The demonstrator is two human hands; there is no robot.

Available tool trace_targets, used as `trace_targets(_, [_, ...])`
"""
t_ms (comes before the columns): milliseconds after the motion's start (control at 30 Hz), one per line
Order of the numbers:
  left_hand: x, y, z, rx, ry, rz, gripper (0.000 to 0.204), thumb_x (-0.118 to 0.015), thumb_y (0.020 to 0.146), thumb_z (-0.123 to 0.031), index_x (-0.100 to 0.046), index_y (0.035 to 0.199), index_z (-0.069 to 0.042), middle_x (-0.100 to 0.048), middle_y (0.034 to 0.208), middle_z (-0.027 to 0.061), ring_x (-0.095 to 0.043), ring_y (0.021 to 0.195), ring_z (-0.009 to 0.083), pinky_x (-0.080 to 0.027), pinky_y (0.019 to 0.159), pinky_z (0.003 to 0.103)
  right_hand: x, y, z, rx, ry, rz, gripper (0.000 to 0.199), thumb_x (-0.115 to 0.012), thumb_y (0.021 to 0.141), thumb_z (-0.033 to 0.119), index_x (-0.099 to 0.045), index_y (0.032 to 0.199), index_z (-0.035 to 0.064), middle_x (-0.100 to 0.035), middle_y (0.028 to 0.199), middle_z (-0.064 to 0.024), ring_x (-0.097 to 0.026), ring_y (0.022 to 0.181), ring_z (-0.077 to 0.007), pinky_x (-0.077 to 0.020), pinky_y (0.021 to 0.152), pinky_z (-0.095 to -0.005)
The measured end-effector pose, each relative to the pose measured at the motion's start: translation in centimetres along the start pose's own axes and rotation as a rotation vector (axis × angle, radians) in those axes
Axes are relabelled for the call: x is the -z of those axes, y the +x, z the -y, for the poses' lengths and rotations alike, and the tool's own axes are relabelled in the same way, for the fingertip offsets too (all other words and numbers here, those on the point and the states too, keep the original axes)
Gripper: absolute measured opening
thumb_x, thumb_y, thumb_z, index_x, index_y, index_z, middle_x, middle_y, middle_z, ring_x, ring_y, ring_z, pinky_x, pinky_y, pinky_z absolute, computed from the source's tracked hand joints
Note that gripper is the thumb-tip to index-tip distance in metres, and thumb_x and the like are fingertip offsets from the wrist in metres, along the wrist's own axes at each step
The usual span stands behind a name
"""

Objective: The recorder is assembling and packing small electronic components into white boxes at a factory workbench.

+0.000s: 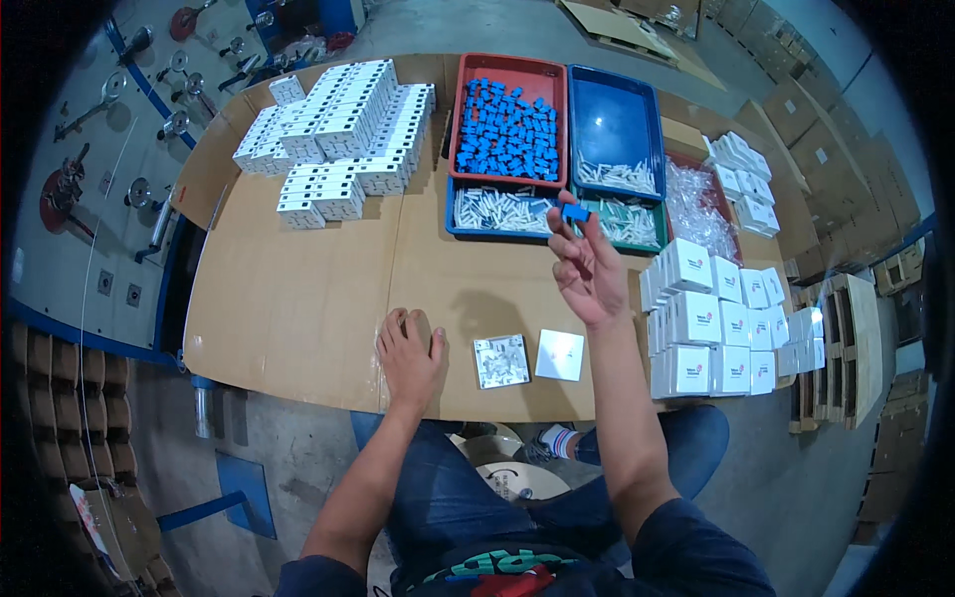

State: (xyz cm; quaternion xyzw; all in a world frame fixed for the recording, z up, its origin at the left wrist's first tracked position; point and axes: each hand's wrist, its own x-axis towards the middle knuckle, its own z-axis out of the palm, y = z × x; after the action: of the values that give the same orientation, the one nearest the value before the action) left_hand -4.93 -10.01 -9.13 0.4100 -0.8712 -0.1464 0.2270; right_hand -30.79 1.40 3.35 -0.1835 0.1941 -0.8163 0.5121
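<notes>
Raised over the front of the trays, my right hand pinches a small blue plastic part between thumb and fingers. My left hand rests on the cardboard tabletop, fingers out and nothing in it. Just right of that hand lies a square white housing with its detailed inner side up. Beside it, a plain white square cover lies flat, apart from the housing. More blue parts like the held one fill a red tray at the back.
White pin-like pieces lie in a blue tray below the red one. A deeper blue tray and a green tray hold similar pieces. Clear plastic bits fill another tray. White boxes stand right; white units are stacked back left.
</notes>
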Motion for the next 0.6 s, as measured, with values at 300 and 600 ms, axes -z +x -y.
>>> trace_targets(300, [-0.4, -0.2, 0.1, -0.015, 0.023, -0.012, 0.044, -0.067, 0.094, -0.032, -0.059, 0.128, -0.006, -0.052, 0.135, 0.0183, -0.047, 0.132, 0.0358, -0.035, 0.111, 0.05, -0.4, -6.6, -2.3, -0.053, 0.232, 0.095, 0.055, -0.049, 0.111, 0.032, -0.037, 0.155, 0.0016, -0.059, 0.135, -0.0114, -0.053, 0.083, -0.0102, -0.0487, 0.062, -0.0232])
trace_targets(600, [-1.2, -0.5, 0.9, -0.05, 0.04, -0.057, 0.046, -0.069, 0.094, -0.034, -0.059, 0.129, -0.006, -0.053, 0.134, 0.0184, -0.049, 0.129, 0.0362, -0.037, 0.11, 0.05, 0.5, -8.1, -4.6, -0.026, -0.187, -0.178, 0.05, -0.069, 0.101, 0.02, -0.054, 0.144, 0.0009, -0.065, 0.128, -0.0109, -0.056, 0.08, -0.0089, -0.046, 0.062, -0.0228])
